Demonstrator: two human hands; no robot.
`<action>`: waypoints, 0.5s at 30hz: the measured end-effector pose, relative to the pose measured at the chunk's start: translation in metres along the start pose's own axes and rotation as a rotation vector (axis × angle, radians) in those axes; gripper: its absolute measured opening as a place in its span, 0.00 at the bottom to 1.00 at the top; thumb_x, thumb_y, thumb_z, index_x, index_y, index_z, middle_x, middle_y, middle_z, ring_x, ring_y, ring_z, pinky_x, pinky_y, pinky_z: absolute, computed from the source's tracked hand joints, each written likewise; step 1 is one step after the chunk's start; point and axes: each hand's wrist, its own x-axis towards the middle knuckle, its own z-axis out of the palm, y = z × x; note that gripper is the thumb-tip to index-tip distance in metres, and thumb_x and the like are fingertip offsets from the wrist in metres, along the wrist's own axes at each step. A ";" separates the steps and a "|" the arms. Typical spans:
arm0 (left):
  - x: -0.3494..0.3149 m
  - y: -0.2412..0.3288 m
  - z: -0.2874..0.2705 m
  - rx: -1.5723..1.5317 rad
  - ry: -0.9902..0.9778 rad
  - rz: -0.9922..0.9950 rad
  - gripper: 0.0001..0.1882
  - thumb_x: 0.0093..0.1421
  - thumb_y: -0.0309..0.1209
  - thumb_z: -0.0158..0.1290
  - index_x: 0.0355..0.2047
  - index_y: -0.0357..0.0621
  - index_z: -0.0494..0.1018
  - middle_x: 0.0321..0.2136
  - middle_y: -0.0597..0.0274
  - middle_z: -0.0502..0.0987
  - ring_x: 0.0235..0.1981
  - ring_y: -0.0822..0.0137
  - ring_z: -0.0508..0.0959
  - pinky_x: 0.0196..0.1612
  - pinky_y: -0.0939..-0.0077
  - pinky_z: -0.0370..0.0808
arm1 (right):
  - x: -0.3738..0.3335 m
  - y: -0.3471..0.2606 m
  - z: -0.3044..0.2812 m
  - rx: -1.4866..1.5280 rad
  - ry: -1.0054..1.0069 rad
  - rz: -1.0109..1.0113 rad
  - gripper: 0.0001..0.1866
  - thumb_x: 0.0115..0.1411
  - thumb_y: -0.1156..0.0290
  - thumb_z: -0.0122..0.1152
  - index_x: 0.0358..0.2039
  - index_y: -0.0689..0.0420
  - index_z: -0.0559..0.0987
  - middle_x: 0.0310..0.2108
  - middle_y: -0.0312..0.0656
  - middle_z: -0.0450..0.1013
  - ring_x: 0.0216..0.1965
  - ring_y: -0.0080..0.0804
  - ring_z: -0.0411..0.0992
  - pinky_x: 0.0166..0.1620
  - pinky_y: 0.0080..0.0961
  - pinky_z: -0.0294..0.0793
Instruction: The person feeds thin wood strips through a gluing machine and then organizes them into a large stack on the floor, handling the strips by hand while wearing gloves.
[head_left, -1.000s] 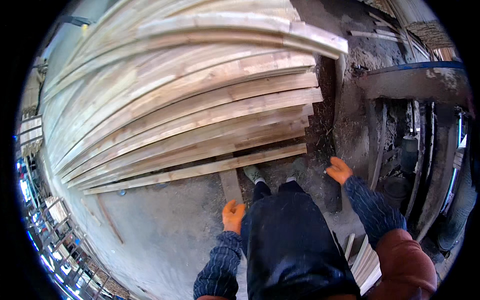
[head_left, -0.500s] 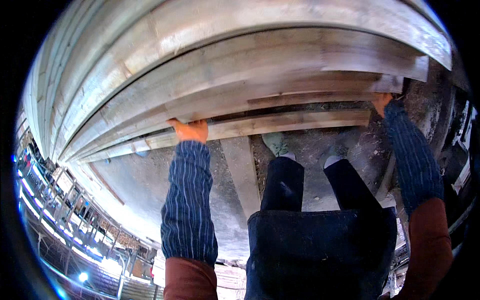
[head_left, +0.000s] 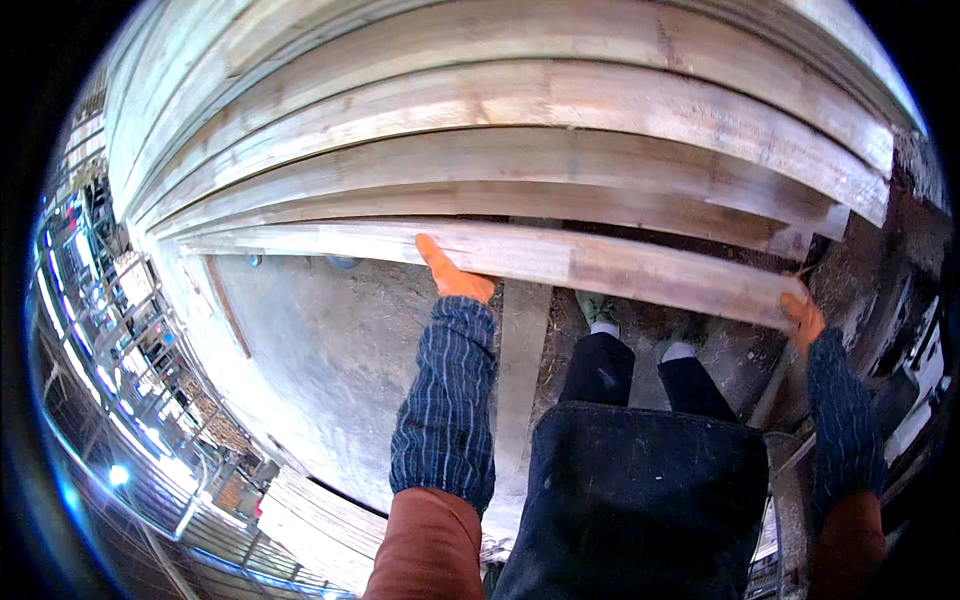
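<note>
Well, counted two hands on one pale board (head_left: 620,264): left hand (head_left: 457,277) partway along, right hand (head_left: 803,318) at the right end. Saw a narrow grip on the left, one digit laid up over the face of the wood, the others mostly hidden below; saw a narrow grip on the right too, closed round the end corner. Found the board slanting above the floor (head_left: 340,370), in front of the stack (head_left: 600,95), close beside its lowest layers toward the left and apart from them toward the right. Could not make out any contact at the far left end.

Counted at least four long boards in the stack, overlapping like steps, with uneven right ends; could not number those farther back.

Noted two shoes (head_left: 595,305) just below the board, two dark trouser legs (head_left: 597,370), one dark apron (head_left: 645,490) and two striped cuffs (head_left: 445,390) with rust-coloured sleeves (head_left: 425,540). Spotted one flat plank (head_left: 520,350) on the floor, just left of the shoes and passing under the board, plus one thin brown strip (head_left: 228,305) farther left. Made out two small bluish things (head_left: 343,262) below the board's left part, too small to identify. Saw another pile of pale boards (head_left: 320,530) at lower left, and one bright lamp (head_left: 119,474) beyond.
</note>
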 end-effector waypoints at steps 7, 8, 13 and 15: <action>-0.118 0.017 0.003 -0.087 -0.027 0.040 0.46 0.65 0.68 0.47 0.70 0.45 0.60 0.65 0.54 0.68 0.65 0.53 0.68 0.70 0.55 0.63 | -0.108 -0.123 -0.008 -0.193 -0.079 0.026 0.56 0.55 0.61 0.77 0.76 0.54 0.51 0.74 0.51 0.53 0.72 0.46 0.56 0.73 0.39 0.55; -0.146 0.017 0.006 -0.117 -0.027 -0.010 0.46 0.66 0.67 0.47 0.69 0.44 0.60 0.64 0.55 0.70 0.64 0.54 0.69 0.70 0.58 0.63 | -0.124 -0.164 0.008 -0.301 -0.129 0.045 0.58 0.52 0.58 0.80 0.75 0.54 0.52 0.75 0.51 0.52 0.74 0.46 0.53 0.74 0.41 0.53; -0.301 -0.009 0.005 0.062 -0.150 -0.202 0.40 0.69 0.58 0.50 0.68 0.39 0.61 0.63 0.50 0.69 0.64 0.56 0.69 0.69 0.61 0.64 | -0.163 -0.349 0.167 -0.504 -0.779 -0.030 0.60 0.54 0.34 0.68 0.74 0.60 0.53 0.74 0.58 0.50 0.74 0.52 0.51 0.74 0.42 0.51; -0.368 -0.024 0.020 -0.054 -0.176 -0.399 0.36 0.68 0.49 0.56 0.67 0.39 0.62 0.60 0.52 0.71 0.62 0.58 0.71 0.69 0.62 0.64 | -0.171 -0.372 0.248 -0.333 -0.955 -0.150 0.60 0.55 0.40 0.71 0.76 0.55 0.48 0.73 0.56 0.52 0.74 0.47 0.52 0.74 0.39 0.51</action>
